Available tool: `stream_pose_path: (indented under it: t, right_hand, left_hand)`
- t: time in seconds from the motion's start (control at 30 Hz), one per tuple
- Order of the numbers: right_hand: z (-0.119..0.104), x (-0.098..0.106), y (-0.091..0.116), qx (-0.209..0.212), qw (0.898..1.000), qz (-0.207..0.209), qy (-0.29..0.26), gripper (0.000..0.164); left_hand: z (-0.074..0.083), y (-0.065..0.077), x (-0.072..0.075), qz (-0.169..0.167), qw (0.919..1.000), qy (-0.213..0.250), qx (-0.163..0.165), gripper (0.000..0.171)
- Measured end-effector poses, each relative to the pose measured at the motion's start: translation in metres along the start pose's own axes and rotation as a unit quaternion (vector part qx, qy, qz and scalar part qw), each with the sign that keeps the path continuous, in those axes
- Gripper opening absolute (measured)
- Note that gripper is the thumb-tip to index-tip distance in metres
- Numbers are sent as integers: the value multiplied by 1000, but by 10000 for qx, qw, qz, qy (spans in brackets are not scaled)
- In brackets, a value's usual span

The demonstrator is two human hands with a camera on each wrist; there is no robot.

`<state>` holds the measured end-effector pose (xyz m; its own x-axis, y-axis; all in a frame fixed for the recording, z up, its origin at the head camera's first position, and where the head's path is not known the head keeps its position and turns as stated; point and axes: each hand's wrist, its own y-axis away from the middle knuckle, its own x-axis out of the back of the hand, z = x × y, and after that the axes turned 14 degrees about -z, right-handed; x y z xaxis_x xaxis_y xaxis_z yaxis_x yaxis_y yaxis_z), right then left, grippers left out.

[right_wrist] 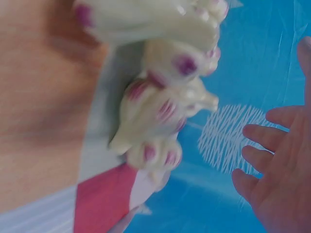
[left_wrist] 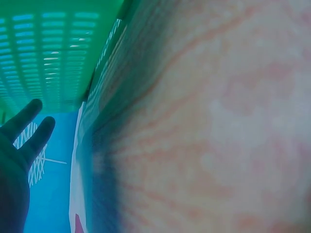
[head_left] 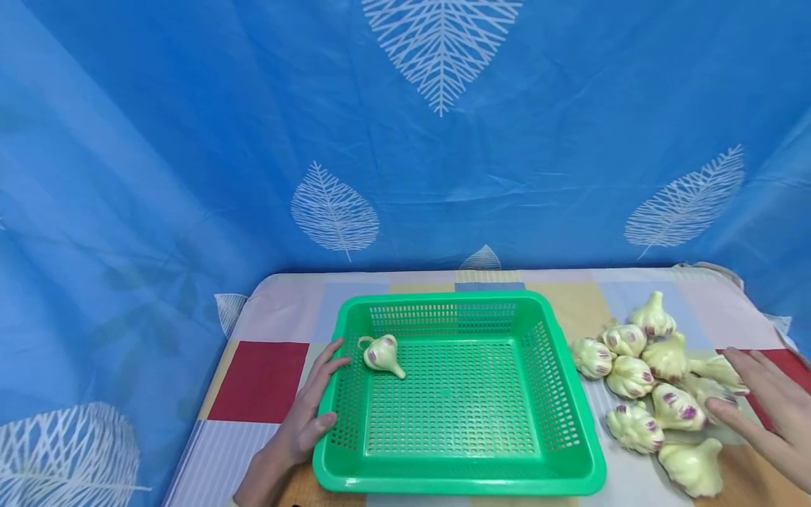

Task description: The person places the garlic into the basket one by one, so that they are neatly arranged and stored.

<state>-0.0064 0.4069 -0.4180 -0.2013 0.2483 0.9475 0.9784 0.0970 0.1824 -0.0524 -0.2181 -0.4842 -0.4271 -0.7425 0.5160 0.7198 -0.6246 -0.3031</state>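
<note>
A green plastic basket (head_left: 456,486) with perforated walls sits on the table. One garlic bulb (head_left: 381,353), whitish with purple patches, lies inside it near the left wall. My left hand (head_left: 303,415) is at the basket's left rim, fingers extended along its outside; two straight fingers also show against the perforated wall in the left wrist view. On the right, my right hand (head_left: 769,415) spreads its fingers beside a heap of garlic bulbs (head_left: 679,407), thumb apart and nothing held. In the right wrist view that hand's palm faces the heap, which shows tilted.
A patchwork cloth (head_left: 258,380) in red, white, yellow and blue covers the table. Blue curtains (head_left: 538,141) with white leaf prints hang behind it and along the left. One bulb (head_left: 693,468) lies at the heap's front, close to the basket's right side.
</note>
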Motion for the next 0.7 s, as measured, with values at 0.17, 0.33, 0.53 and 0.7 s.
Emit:
stream_pose_path:
  t: [0.17, 0.33, 0.53, 0.7]
  right_hand:
    - [19, -13, 16, -306, 9993, 150, -130, 95]
    - [46, -38, 34, -266, 9956, 713, -551, 90]
    - [64, -67, 46, 437, 9675, 1608, -1901, 88]
    - [60, -86, 56, 815, 9345, 1553, -3097, 89]
  left_hand:
    - [1, 2, 1, -19, 10000, -5, 38, 66]
    - [0, 3, 1, -50, 10000, 55, 53, 66]
    - [-1, 1, 1, -43, 9999, 44, 86, 66]
    - [-1, 1, 0, 28, 10000, -60, 38, 66]
